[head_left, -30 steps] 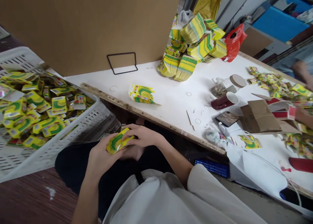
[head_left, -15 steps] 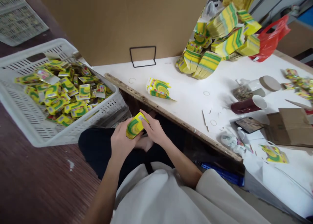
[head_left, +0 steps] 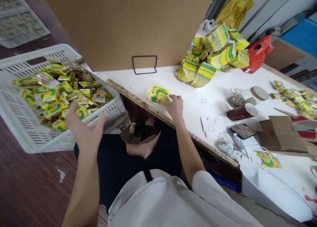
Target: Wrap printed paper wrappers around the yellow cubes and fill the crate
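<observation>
Currently, the left hand [head_left: 85, 128] is blurred, its fingers spread, nothing seen between them. The right hand [head_left: 176, 106] has its fingers at the right end of the loose cartons [head_left: 158, 93]; whether they pinch or only touch cannot be determined.

Half a second earlier both hands held one yellow-green box above the lap. That box is out of both hands, the left now appears against the basket's near edge, and the right has moved onto the desk [head_left: 192, 105]. Judged from this, handling of that box is over and attention has passed to the cartons, which lie near the desk's front edge, towards its left corner.

The basket [head_left: 114, 107] stands beside that corner, holding many boxes [head_left: 49, 96]; the released one cannot be identified among them. Blur and overlap leave the left hand's height above the rim uncertain. The right fingertips are partly obscured. The basket's left side and the desk's right end are cut off by the frame.
</observation>
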{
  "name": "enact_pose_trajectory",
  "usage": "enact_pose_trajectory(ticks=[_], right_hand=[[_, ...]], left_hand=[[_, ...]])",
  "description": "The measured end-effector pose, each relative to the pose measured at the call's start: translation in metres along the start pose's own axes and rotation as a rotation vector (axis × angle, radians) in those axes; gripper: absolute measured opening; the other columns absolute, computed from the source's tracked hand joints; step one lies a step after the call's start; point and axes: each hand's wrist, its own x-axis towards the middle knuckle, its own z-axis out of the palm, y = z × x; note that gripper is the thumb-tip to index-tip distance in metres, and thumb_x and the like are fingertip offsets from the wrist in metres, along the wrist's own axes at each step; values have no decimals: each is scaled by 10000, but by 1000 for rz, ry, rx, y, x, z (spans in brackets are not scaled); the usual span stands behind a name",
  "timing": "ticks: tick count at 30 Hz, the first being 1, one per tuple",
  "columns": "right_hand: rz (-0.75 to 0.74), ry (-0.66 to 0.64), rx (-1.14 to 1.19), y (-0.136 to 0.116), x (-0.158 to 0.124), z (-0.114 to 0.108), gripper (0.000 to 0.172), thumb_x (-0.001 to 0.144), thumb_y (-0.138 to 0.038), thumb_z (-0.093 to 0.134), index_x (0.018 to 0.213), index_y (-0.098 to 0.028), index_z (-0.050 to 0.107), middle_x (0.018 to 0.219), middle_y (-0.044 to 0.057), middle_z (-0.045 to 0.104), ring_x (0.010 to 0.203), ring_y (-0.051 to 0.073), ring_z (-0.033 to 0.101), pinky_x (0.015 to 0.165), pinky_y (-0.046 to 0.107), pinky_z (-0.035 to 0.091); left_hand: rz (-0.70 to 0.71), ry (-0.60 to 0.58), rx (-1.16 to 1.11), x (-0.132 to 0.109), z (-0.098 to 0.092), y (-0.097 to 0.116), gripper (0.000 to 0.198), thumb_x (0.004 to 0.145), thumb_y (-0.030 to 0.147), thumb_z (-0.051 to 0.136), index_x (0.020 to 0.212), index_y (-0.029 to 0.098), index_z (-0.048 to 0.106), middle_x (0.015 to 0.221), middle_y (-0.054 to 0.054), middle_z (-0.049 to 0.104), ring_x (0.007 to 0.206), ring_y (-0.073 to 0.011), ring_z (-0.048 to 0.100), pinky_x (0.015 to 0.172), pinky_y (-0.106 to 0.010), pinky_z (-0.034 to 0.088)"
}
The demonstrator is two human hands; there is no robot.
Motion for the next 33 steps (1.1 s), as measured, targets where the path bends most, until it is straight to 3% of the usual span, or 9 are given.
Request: enact_pose_trajectory(ticks=[3,7,10,15,18,21,24,29,33], right_hand=[[39,-29,-28,6,10,6,212,827,-221,737,996,-127,650,1107,181,616,1112,300,535,1041,505,410],[49,-15,-17,11,11,11,217,805,-212,764,911,-198,575,1103,144,615,1039,267,521,1013,472,414],[37,0,30,12,12,6,286,758,-156,770,837,-231,506,1036,95,634,965,233,525,966,436,432],[-29,-6,191,-6,-12,-5,178,833,-174,638,821,-238,472,874,20,647,785,191,575,815,384,465],[-197,-179,350,-29,-48,-5,148,820,-201,647,823,-245,505,806,-7,635,700,177,567,719,348,465],[-411,-481,487,-50,-87,2,137,785,-145,654,773,-231,549,790,-13,635,692,157,577,705,316,470],[-440,-636,673,-60,-113,8,107,821,-160,643,790,-219,560,815,-10,626,728,143,589,715,292,478],[-348,-745,863,-58,-125,16,156,829,-287,709,874,-217,577,869,2,605,792,156,588,748,305,482],[-281,-861,933,-59,-135,24,330,795,-411,778,946,-225,550,889,-6,593,814,157,581,767,307,474]], left_hand=[[-15,-49,-90,-37,32,-9,689,839,521,729,1380,141,534,1356,-158,588,1272,-335,560,1037,-495,518],[-87,-168,-220,-68,54,-25,495,852,480,712,1265,220,634,1270,-107,655,1195,-308,630,976,-477,573],[-158,-201,-308,-72,53,-28,464,836,480,724,1224,235,658,1232,-100,673,1152,-314,657,974,-520,576],[-212,-333,-524,-74,56,-10,514,789,496,763,1212,224,660,1185,-126,714,1085,-307,694,1008,-557,548],[-197,-440,-741,-75,67,13,739,693,576,824,1290,192,617,1244,-155,699,1112,-311,696,953,-474,594],[-246,-348,-967,-74,75,37,616,836,655,665,1225,177,659,1184,-153,719,1109,-303,700,972,-452,590],[-244,-191,-1047,-77,76,54,493,986,582,470,1228,204,674,1175,-123,724,1181,-283,672,1065,-457,541],[-217,-165,-1034,-89,72,62,487,949,605,530,1193,214,687,1113,-116,723,1207,-287,651,1121,-477,492],[-404,-9,-1268,-84,69,67,480,857,661,638,1035,216,675,934,-63,686,951,-223,692,913,-374,595]])
